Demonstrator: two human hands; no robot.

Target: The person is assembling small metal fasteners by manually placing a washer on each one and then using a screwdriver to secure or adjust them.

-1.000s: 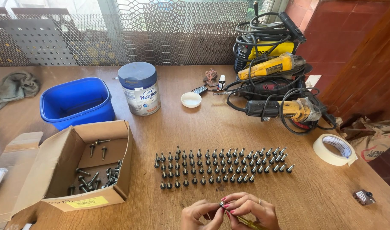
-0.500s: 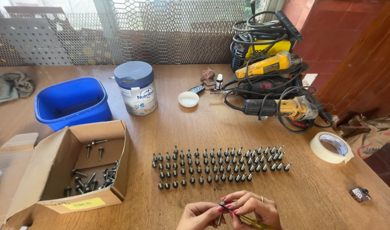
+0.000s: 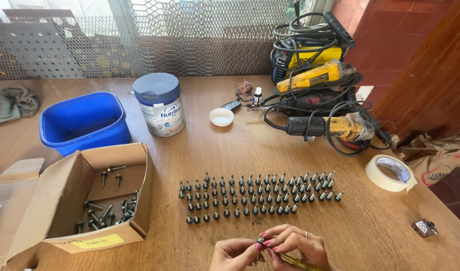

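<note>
On a wooden table by mesh-screened windows, left hand and right hand pinch a screw.

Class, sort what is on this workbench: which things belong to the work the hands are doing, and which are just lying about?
In use: left hand, right hand, screw held between them, yellow-handled screwdriver, rows of standing screws, cardboard box of loose screws.

Lying about: blue tub, tin can, white lid, tape roll, power tools, rag.
</note>
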